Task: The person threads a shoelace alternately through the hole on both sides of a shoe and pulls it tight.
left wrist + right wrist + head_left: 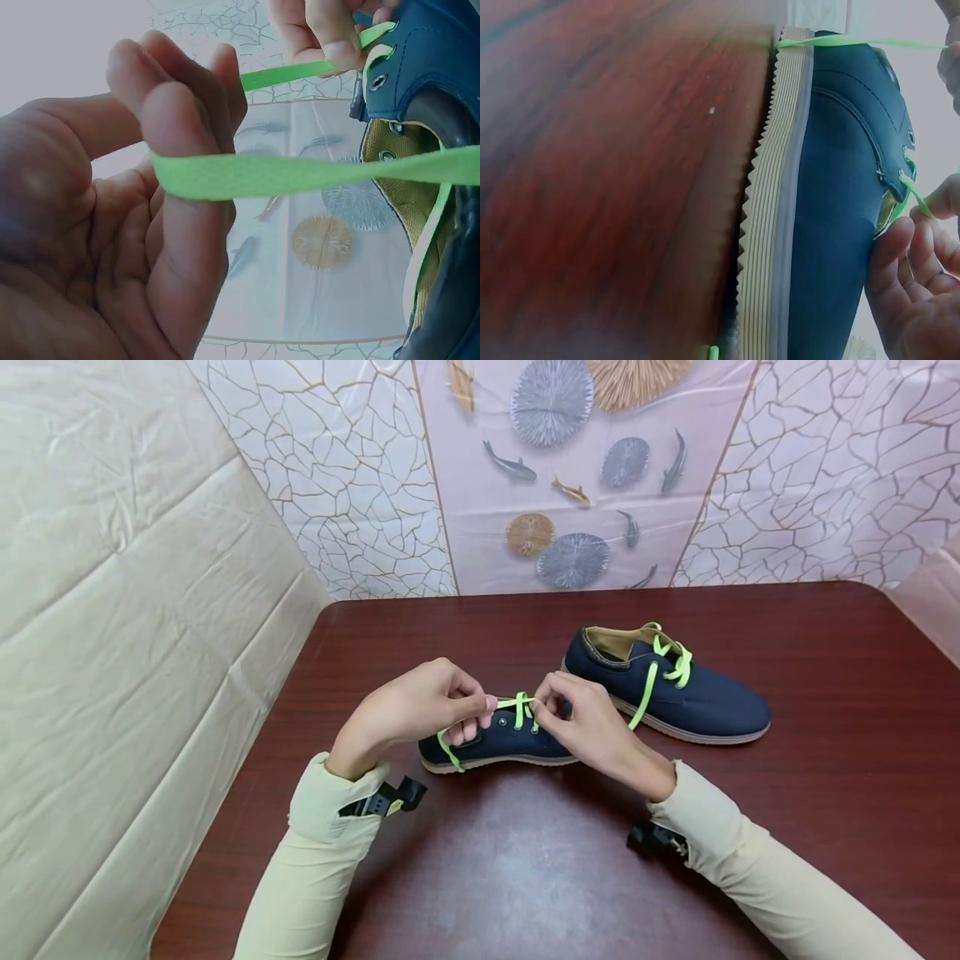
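Note:
A navy shoe (pixel 517 747) with neon green laces stands side-on on the table between both hands, its toe to the right. The left hand (pixel 438 697) pinches a green shoelace (pixel 512 702) above the shoe's opening; its tail (pixel 300 176) passes round a finger and back across the shoe in the left wrist view. Close to the front eyelets, the right hand (pixel 588 722) pinches the lace between thumb and index finger. In the right wrist view, the lace (pixel 913 193) leaves an eyelet on the shoe's upper toward those fingertips. The right hand covers the toe in the head view.
A second navy shoe (pixel 712 702) with green laces stands behind and to the right, partly behind the right hand. Both are on a dark red-brown table (pixel 480 877). A patterned sheet (pixel 570 485) hangs at the back, and a pale padded wall (pixel 150 635) is at the left.

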The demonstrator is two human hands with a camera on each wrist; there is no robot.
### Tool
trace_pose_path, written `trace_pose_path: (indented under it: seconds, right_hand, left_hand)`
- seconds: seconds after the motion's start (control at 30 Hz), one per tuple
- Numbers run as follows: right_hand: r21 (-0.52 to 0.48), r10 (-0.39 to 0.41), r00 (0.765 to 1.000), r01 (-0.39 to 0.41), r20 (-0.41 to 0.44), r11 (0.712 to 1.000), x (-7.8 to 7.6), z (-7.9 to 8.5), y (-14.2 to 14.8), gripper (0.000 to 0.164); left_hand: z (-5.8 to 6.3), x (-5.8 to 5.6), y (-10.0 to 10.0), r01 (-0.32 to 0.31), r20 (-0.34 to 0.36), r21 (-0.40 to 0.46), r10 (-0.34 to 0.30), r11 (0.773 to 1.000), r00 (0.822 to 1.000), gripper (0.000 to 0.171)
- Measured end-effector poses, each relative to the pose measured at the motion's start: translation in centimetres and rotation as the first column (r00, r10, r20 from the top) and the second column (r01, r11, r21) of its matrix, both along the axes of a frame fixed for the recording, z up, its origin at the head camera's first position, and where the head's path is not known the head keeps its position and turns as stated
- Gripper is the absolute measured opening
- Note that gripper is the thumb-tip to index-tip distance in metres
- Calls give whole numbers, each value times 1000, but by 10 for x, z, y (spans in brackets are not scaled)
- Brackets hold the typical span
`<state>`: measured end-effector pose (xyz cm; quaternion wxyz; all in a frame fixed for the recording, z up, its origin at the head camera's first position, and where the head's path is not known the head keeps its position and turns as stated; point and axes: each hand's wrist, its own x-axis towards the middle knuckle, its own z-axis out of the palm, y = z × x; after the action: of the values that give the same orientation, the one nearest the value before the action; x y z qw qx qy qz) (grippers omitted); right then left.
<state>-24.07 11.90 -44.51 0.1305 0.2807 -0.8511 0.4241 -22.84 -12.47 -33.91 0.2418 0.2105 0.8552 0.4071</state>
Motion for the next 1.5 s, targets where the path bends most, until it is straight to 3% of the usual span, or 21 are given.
trace_pose_path:
  seconds: [0.2,0.43,0.7,0.93,1.07,1.13,1.2,1.3,1.37,1.5]
  right_hand:
    - [7,-51,999,51,-7,999,-2,0,-1,20]
    - [-15,-77,997,77,13,997,-2,0,0,19]
    - [-30,-43,998,44,40,999,-1,4,0,15]
    - [-11,-12,986,14,164,1000,-3,7,4,12]
    - [-58,82,957,-68,279,996,-5,12,9,12]
    - [-99,140,927,-113,349,989,-7,14,11,14]
    - [-143,197,889,-151,413,978,-9,14,13,17]
    - [-200,265,846,-192,462,961,-12,13,15,23]
    - [-248,309,826,-212,471,945,-12,13,16,27]
    - [-356,377,811,-226,447,907,-10,12,17,31]
  left_hand:
    - [-3,2,3,42,-20,10,-42,999,999,34]
    - [-4,3,8,40,-167,2,-39,999,985,31]
    - [3,2,-2,-76,-159,71,87,995,983,35]
    - [7,3,-4,-156,-163,201,190,967,968,37]
    - [10,3,-8,-241,-204,238,291,941,935,46]
    - [11,3,-13,-274,-230,224,324,935,918,49]
    - [12,2,-18,-286,-248,191,328,939,911,46]
    - [9,-2,-23,-246,-324,114,270,963,907,30]
    - [4,-7,-24,-192,-398,67,203,979,895,15]
    - [-8,-18,-23,-95,-532,-18,71,995,844,3]
